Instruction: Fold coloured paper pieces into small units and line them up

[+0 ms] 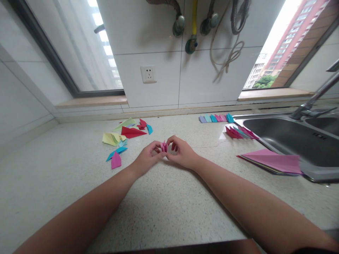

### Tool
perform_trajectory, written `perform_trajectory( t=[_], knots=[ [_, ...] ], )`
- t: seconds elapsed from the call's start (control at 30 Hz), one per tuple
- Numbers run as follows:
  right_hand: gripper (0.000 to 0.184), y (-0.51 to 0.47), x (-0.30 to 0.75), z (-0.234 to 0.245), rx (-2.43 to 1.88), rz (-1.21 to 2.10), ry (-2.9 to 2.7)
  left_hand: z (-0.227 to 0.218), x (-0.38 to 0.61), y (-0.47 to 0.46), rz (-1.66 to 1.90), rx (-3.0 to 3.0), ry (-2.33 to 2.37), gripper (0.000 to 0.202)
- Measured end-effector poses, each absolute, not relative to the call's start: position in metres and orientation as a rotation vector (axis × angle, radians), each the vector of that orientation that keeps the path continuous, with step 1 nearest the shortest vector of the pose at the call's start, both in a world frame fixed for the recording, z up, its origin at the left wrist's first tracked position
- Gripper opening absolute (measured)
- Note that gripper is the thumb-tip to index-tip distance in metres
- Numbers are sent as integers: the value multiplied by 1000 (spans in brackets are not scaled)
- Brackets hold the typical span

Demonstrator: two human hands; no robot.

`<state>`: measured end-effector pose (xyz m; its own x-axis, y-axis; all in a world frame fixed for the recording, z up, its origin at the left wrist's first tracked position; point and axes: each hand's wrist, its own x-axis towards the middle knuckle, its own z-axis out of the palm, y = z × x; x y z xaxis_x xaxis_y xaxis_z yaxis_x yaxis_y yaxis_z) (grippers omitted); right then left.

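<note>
A small pink folded paper piece (164, 146) is pinched between my two hands at the middle of the speckled countertop (169, 204). My left hand (147, 157) has its fingers closed on the paper's left side. My right hand (180, 152) curls its fingers over the right side. Both hands rest low on the counter, fingertips touching. Most of the paper is hidden by my fingers.
Loose coloured paper scraps (124, 135) lie left of my hands. A row of small folded pieces (215, 118) and a red-pink bundle (239, 133) lie at the right. A pink paper stack (272, 162) overlaps the steel sink (296, 141). A faucet (315, 98) stands right; a socket (148, 74) is on the wall.
</note>
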<state>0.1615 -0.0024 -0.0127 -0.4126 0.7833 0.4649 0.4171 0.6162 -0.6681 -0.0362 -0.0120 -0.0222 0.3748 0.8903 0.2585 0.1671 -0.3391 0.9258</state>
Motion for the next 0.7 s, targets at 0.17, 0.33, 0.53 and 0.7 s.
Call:
perform_trajectory(
  t=[0.17,0.33,0.53,0.7],
  knots=[
    [29,-3,161,-12,-990,439,-2087,-21,-35,-12,1061,1774,980,29],
    [30,0,160,-15,-1011,496,-2047,-19,-35,-12,1089,1752,1051,24],
    [27,11,161,-24,-998,810,-1910,-24,-36,-8,1078,1628,1082,28],
    [22,15,163,-25,-914,915,-1857,-26,-36,-6,1108,1590,1053,29]
  ],
)
